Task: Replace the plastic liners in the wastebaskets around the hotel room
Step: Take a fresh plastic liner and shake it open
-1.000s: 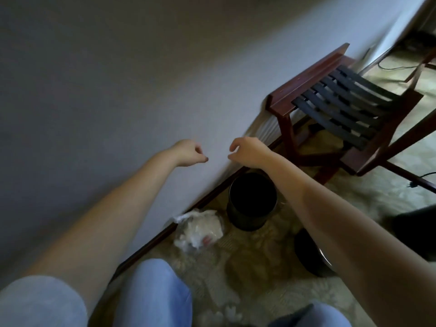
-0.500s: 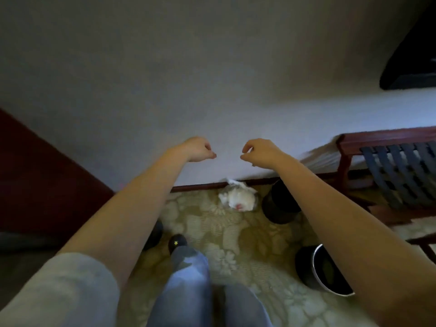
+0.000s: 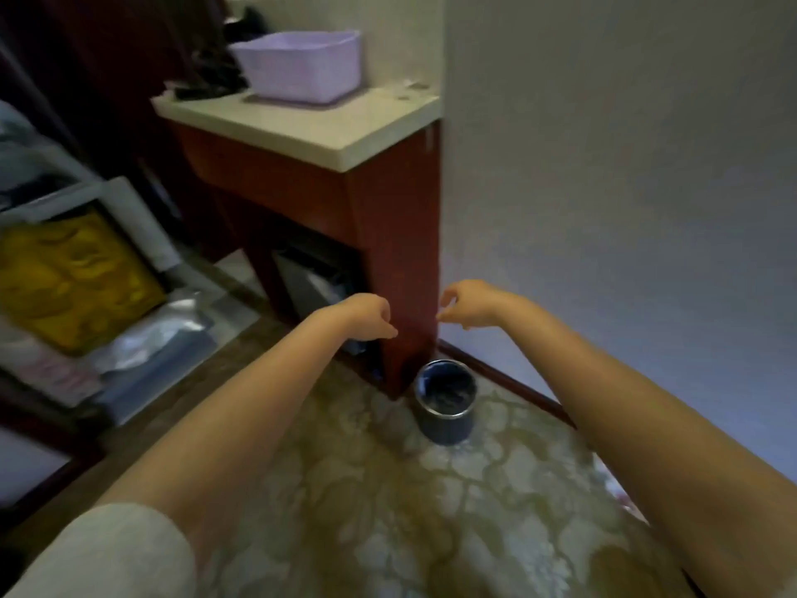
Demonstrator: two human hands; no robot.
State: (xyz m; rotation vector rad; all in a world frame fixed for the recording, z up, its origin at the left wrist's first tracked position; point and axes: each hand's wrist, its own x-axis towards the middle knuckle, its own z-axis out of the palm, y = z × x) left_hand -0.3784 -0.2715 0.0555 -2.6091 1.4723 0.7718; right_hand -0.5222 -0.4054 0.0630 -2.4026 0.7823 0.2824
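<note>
Swung round since half a second ago, my view has lost the rack, the white bag and the two bins by that wall; both arms are held out as they were. Ahead now is a pale wall (image 3: 625, 166) on the right and patterned carpet (image 3: 409, 511) below, with a cart (image 3: 69, 278) of supplies at the left edge. A red-brown desk (image 3: 345, 140) with a cream top stands against the wall and carries a lilac tub (image 3: 302, 64). The wastebasket (image 3: 446, 401), dark with a metal rim, sits upright on the carpet, touching or just beside the desk's near corner and near the skirting. Something glints inside it; whether that is a liner or rubbish is too blurred to tell. My left hand (image 3: 371, 315) and right hand (image 3: 468, 304) hover above it, apart from each other, fingers (image 3: 385, 321) curled in toward the thumbs; I see nothing in either. I judge this the approach to the next basket. The next move calls for crouching, reaching the rim and checking what is inside before lifting any old liner out.
</note>
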